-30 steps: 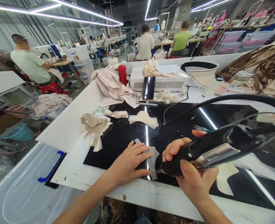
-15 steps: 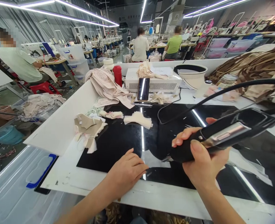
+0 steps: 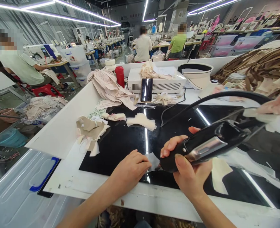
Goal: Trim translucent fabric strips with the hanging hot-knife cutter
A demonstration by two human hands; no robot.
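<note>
A: Where is the small pale thin fabric piece (image 3: 153, 160)?

B: On the glossy black work mat (image 3: 121, 142), at 6 o'clock. Left hand (image 3: 130, 171) presses it, fingers bent.

A: And right hand (image 3: 189, 172)?

B: Wrapped round the black corded handheld cutting tool (image 3: 201, 147), tip at the piece, approx. 3 o'clock side.

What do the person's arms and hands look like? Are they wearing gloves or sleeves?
No gloves and no sleeves in view: both forearms are bare right down to the picture's bottom edge. The left hand and the right hand are bare too, with no rings, watch or bracelets showing. The fingernails are short and plain, without any bright polish.
</note>
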